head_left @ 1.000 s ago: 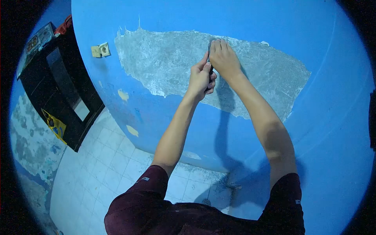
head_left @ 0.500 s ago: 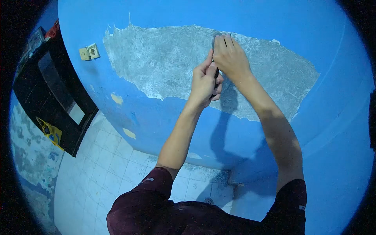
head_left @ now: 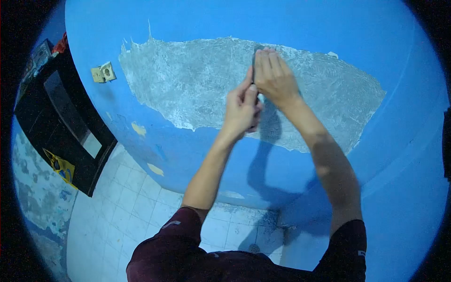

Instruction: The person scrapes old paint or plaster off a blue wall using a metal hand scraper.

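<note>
A blue painted wall (head_left: 263, 19) fills the view, with a wide grey patch (head_left: 197, 80) where the paint is scraped off. My left hand (head_left: 242, 110) grips the dark handle of a scraper (head_left: 254, 58), most of which is hidden by both hands. My right hand (head_left: 275, 77) lies flat over the scraper's blade end, pressing it against the grey patch near its upper edge. Both arms reach up and forward from dark red sleeves.
A cream wall socket (head_left: 104, 73) sits on the wall left of the patch. A black cabinet (head_left: 56, 117) with a yellow sticker stands at the left. White floor tiles (head_left: 136, 207) below carry paint debris near the wall's foot.
Both hands stay on the scraper at the same spot of the patch; my left hand has slid slightly down and the view has shifted a little.
</note>
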